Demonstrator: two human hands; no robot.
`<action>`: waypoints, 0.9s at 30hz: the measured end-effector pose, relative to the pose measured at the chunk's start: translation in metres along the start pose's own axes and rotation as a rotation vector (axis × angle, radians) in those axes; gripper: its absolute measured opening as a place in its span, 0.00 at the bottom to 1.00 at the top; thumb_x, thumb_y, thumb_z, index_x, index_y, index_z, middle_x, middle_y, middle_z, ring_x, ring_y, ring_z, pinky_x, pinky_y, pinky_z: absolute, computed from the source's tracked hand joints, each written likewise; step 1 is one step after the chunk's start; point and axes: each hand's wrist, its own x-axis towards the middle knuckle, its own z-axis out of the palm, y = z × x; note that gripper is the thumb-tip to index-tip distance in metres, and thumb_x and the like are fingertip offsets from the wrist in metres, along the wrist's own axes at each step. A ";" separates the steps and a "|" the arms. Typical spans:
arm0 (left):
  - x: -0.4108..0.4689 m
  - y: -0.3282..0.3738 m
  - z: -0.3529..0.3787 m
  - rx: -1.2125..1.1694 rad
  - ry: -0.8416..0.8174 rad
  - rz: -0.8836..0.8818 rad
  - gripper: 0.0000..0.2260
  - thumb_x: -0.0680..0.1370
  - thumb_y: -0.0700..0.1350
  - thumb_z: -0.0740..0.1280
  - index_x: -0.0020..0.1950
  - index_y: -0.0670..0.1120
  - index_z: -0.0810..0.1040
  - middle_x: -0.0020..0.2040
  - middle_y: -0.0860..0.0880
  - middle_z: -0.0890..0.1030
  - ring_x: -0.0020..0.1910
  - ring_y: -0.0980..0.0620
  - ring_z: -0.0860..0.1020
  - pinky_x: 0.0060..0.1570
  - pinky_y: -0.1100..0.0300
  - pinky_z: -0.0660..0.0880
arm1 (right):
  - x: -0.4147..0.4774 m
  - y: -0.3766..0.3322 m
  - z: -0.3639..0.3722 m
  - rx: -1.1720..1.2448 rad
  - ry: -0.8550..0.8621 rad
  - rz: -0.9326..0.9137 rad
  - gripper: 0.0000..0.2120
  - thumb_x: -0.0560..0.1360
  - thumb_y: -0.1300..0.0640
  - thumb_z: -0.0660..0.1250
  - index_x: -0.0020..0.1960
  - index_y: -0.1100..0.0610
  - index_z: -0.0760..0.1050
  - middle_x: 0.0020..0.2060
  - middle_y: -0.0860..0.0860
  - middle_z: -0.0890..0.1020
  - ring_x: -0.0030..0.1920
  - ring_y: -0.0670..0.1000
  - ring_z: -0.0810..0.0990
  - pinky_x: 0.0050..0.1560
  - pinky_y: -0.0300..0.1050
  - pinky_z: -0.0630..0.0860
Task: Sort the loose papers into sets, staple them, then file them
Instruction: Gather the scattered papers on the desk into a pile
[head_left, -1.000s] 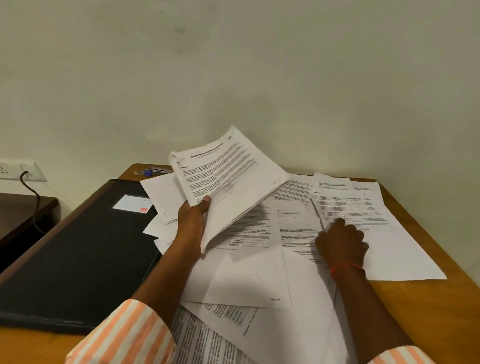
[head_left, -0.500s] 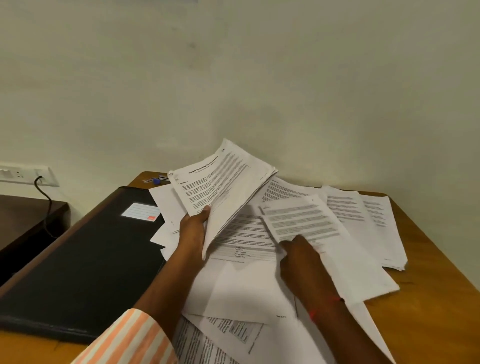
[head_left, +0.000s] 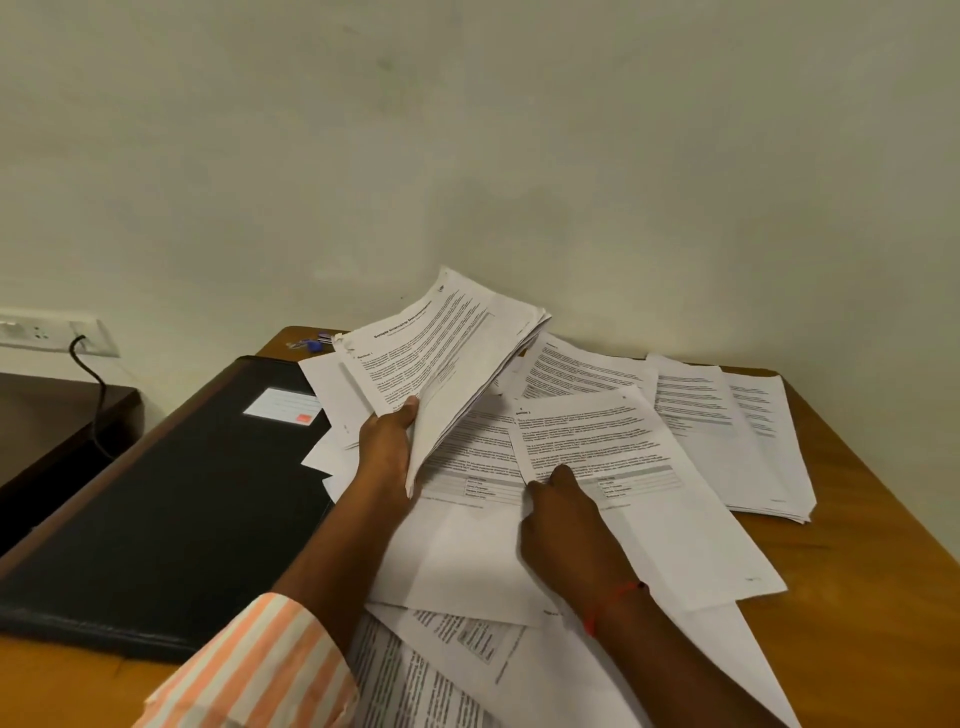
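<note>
My left hand (head_left: 387, 441) grips a sheaf of printed pages (head_left: 441, 364) by its near edge and holds it tilted up over the desk. My right hand (head_left: 563, 514) pinches the near left edge of a single printed sheet (head_left: 623, 467), which lies on top of the loose papers (head_left: 467, 551) spread across the middle of the desk. A separate stack of pages (head_left: 753, 447) lies at the right. A black file folder (head_left: 156, 499) with a white label lies shut at the left.
The wooden desk (head_left: 872, 597) stands against a pale wall. A small blue object (head_left: 311, 344) lies at the back left corner, partly hidden by the pages. A dark side table (head_left: 47, 415) and a wall socket with a black cable (head_left: 88, 358) are at the far left.
My right hand has dragged one printed sheet from the right-hand stack leftward and nearer, toward the sheaf. My left hand has kept the sheaf raised.
</note>
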 end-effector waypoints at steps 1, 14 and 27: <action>0.000 0.000 0.000 -0.003 -0.006 -0.001 0.07 0.82 0.43 0.67 0.57 0.54 0.80 0.57 0.45 0.86 0.56 0.40 0.84 0.61 0.37 0.78 | 0.000 0.001 0.000 0.001 0.001 -0.002 0.06 0.74 0.68 0.57 0.43 0.62 0.73 0.48 0.52 0.68 0.43 0.55 0.74 0.42 0.45 0.72; 0.000 0.000 -0.002 -0.060 -0.003 -0.031 0.05 0.83 0.43 0.67 0.56 0.52 0.79 0.52 0.45 0.87 0.46 0.46 0.87 0.50 0.46 0.82 | 0.000 -0.008 -0.012 0.285 -0.082 -0.058 0.12 0.75 0.65 0.63 0.55 0.56 0.79 0.46 0.51 0.76 0.47 0.49 0.76 0.44 0.29 0.67; -0.005 0.000 0.003 0.016 -0.006 -0.010 0.08 0.82 0.45 0.68 0.59 0.55 0.80 0.57 0.46 0.86 0.56 0.41 0.84 0.62 0.37 0.77 | 0.008 0.010 -0.025 0.279 -0.006 0.101 0.17 0.77 0.47 0.69 0.62 0.55 0.76 0.53 0.50 0.83 0.56 0.52 0.81 0.57 0.46 0.76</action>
